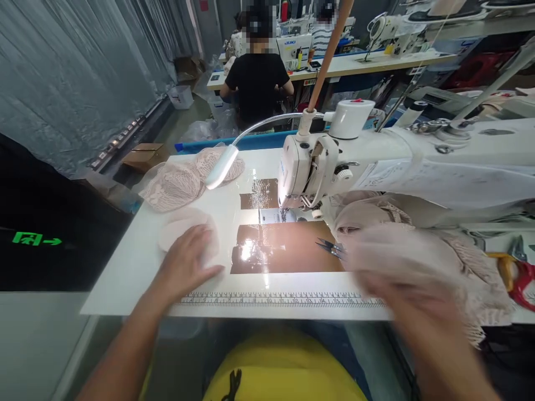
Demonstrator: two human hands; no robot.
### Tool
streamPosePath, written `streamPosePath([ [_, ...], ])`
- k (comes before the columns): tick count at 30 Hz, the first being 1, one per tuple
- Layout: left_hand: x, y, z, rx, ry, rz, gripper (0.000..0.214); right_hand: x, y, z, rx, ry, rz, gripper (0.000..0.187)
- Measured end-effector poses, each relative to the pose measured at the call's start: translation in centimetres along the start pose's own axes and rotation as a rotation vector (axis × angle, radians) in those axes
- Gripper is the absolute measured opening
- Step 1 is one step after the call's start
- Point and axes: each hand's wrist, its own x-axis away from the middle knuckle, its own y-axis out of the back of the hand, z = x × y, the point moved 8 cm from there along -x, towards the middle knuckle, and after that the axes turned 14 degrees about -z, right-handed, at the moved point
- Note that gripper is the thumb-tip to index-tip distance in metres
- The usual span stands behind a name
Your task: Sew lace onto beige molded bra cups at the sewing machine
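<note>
My left hand (184, 264) lies with fingers stretched and thumb apart on a pale, rounded fabric piece (169, 227) on the white sewing table (137, 273). My right hand (418, 303), smeared by motion, grips a pale beige fabric piece (384, 248) over the right side of the table. Under and behind that hand spreads a heap of beige lace fabric (468, 262). Thread snips (331, 248) lie beside the held piece, their blades pointing left. The sewing machine (292, 172) stands between my hands and farther back, its presser foot above the bed.
Lace pieces (178, 184) lie at the back left under a lamp (223, 167). Brown tape (284, 253) covers the table before the needle; a ruler strip (284, 301) runs along the front edge. Red-handled scissors (520, 278) sit far right. A person (259, 78) sits ahead.
</note>
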Motion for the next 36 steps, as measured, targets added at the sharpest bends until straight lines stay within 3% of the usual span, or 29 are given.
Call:
streamPosePath([
  [1,0.1,0.0,-2.3,0.106,-0.071,0.028,0.076,0.6,-2.4,0.8,-0.015,0.023,0.153,0.013],
  [2,0.5,-0.4,-5.0,0.256,-0.165,0.119,0.079,1.7,-5.4,2.1,-0.048,0.088,0.398,0.015],
  [3,1.1,-1.0,-7.6,0.427,-0.246,0.251,0.079,2.4,-7.1,3.1,-0.08,0.12,0.504,0.017],
  [5,1.9,-2.0,-10.2,0.662,-0.256,0.438,0.065,2.6,-8.5,4.7,-0.12,0.175,0.542,0.012],
  [7,1.4,-2.3,-9.2,0.689,-0.135,0.372,0.045,1.4,-7.4,5.4,-0.079,0.237,0.363,0.008],
  [10,0.3,-1.8,-4.7,0.526,0.072,0.056,0.026,-0.5,-3.3,5.0,-0.01,0.305,-0.047,0.011],
  [11,0.3,-1.8,-3.8,0.537,0.117,0.014,0.02,-0.8,-2.3,4.5,0.008,0.301,-0.142,0.011],
  [13,0.8,-2.9,-4.1,0.748,0.173,0.105,0.021,-1.2,-2.3,3.2,0.05,0.227,-0.17,0.007],
  [16,2.2,-4.4,-8.6,1.236,0.16,0.449,0.04,-0.7,-6.1,1.1,-0.004,-0.003,0.142,0.012],
  [18,3.4,-4.6,-11.3,1.457,0.159,0.658,0.072,0.4,-8.7,0.4,-0.188,-0.181,0.378,0.013],
  [21,4.4,-4.7,-12.2,1.562,0.22,0.81,0.108,1.8,-10.3,-0.1,-0.454,-0.43,0.537,0.019],
  [23,4.1,-4.9,-10.6,1.478,0.267,0.693,0.103,2.2,-10.3,-0.6,-0.529,-0.541,0.549,0.023],
  [26,2.6,-4.8,-7.1,1.205,0.355,0.325,0.087,2.4,-10.1,-0.6,-0.587,-0.583,0.556,0.022],
  [27,2.4,-4.8,-6.6,1.156,0.363,0.286,0.084,2.4,-10.0,-0.3,-0.595,-0.579,0.56,0.02],
  [31,3.1,-5.9,-8.1,1.324,0.359,0.521,0.055,1.8,-9.7,0.1,-0.594,-0.559,0.502,0.017],
  [36,4.0,-6.7,-5.9,1.372,0.528,0.391,0.018,1.4,-9.0,-2.2,-0.648,-0.61,0.311,0.034],
])
